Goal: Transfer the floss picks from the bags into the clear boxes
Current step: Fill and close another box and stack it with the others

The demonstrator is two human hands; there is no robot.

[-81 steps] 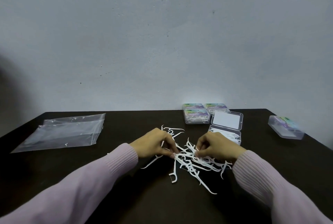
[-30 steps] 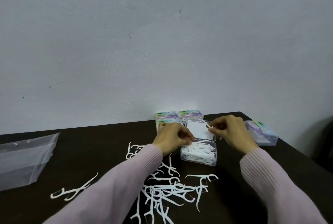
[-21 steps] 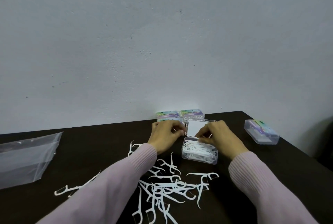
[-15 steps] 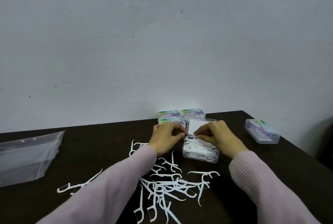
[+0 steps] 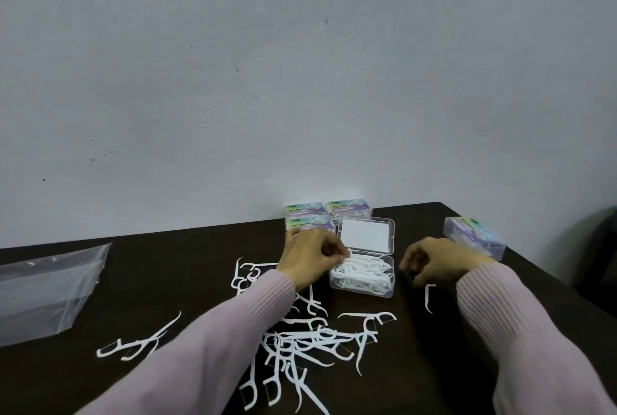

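An open clear box (image 5: 384, 291) holds a heap of white floss picks (image 5: 362, 272), and its lid (image 5: 366, 235) is tipped back behind it. My left hand (image 5: 309, 259) is at the box's left rim, its curled fingertips pinching the ends of the picks in the box. To the right of the box, my right hand (image 5: 437, 261) hovers with loosely curled fingers and holds nothing. One pick (image 5: 427, 297) lies just under it. Several loose picks (image 5: 310, 341) are scattered on the dark table (image 5: 167, 267) in front of the box.
A clear plastic bag (image 5: 43, 291) lies flat at the left edge. Three closed labelled boxes (image 5: 309, 214) sit against the wall behind the open box, and another closed box (image 5: 474, 237) stands at the far right. Two stray picks (image 5: 140, 343) lie left of my forearm.
My right hand has left the box and moved right, now holding nothing. My left hand stays at the box's left rim. Earlier both hands carried picks from the pile to the box.
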